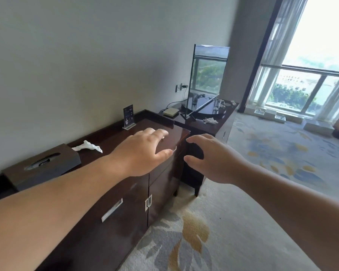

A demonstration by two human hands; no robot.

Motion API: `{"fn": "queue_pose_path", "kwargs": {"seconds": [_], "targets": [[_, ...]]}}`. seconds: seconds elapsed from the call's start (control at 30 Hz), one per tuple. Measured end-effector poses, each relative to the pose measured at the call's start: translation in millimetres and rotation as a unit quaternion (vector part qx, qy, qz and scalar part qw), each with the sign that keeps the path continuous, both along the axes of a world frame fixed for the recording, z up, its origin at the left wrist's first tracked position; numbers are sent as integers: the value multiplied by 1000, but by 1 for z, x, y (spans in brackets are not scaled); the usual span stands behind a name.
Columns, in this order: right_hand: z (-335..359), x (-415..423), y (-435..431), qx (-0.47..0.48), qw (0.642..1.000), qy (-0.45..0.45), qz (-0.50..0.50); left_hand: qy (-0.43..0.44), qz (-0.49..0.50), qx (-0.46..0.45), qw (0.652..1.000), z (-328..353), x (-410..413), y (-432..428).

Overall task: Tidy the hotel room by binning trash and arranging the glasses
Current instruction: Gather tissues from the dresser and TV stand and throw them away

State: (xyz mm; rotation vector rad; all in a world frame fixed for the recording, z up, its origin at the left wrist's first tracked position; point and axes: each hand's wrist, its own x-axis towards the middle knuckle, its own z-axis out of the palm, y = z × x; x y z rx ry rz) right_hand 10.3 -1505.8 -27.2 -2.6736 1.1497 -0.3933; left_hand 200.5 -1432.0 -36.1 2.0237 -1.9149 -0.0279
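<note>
A crumpled white tissue lies on the dark wooden cabinet, beside the tissue box. A second crumpled tissue lies on the lower TV table, in front of the TV. More white scraps and a clear glass sit at that table's far end. My left hand hovers over the cabinet's right end, fingers loosely spread, holding nothing. My right hand hangs in the air just right of the cabinet corner, fingers relaxed and empty.
A dark tissue box sits at the cabinet's left end. An acrylic sign stand stands near the wall. The TV and a small white box occupy the lower table. Patterned carpet spreads right toward the window.
</note>
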Motion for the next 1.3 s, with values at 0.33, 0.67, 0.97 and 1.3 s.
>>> {"fn": "queue_pose_path", "kwargs": {"seconds": [0.33,0.67,0.97,1.3], "targets": [[-4,101,-97,-1,997,-9,76,6,73,0,997,-7,84,-70],[-29,202,-200,24,973,15,229,28,250,10,968,-28,145,-115],[-61,276,-234,64,921,52,380,43,400,56,914,-61,160,-111],[-120,333,-186,114,876,129,451,91,481,131,862,-120,183,-46]]}}
